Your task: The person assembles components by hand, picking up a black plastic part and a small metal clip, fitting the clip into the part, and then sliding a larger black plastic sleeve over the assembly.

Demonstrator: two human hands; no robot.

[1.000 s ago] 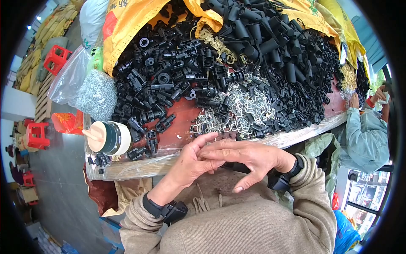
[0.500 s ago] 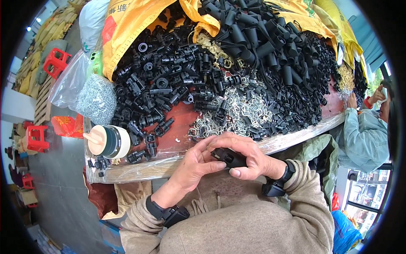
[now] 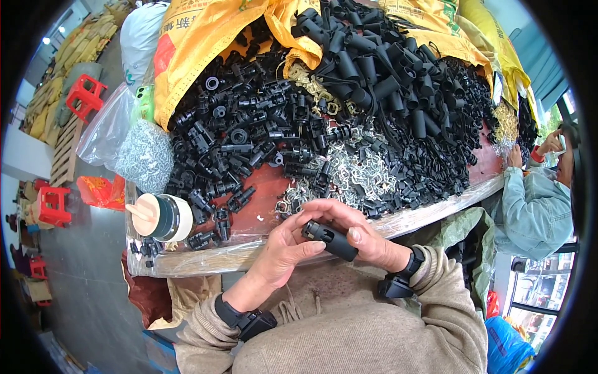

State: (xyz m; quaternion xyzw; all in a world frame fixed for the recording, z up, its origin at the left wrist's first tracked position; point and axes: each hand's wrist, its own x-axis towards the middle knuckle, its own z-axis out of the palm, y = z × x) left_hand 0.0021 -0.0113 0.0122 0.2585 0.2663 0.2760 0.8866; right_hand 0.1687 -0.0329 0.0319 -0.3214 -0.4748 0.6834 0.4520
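Your hands [image 3: 278, 252] together hold a black tube [image 3: 339, 244]; ten o'clock, a clear bag [image 3: 107, 134] holds silvery pieces [image 3: 145, 161]; eleven, a yellow sack [image 3: 190, 47], black parts [image 3: 274, 100] at its mouth.

Left sack [image 3: 193, 59]: dark characters above a red patch
Middle sack [image 3: 430, 31]: green print near the upper edge
Blue bag [image 3: 507, 343]: darker marks, perhaps lettering, too small

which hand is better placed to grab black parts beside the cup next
Probably the left hand, nearer the black parts beside the cup than the right hand, though both are around the black tube.
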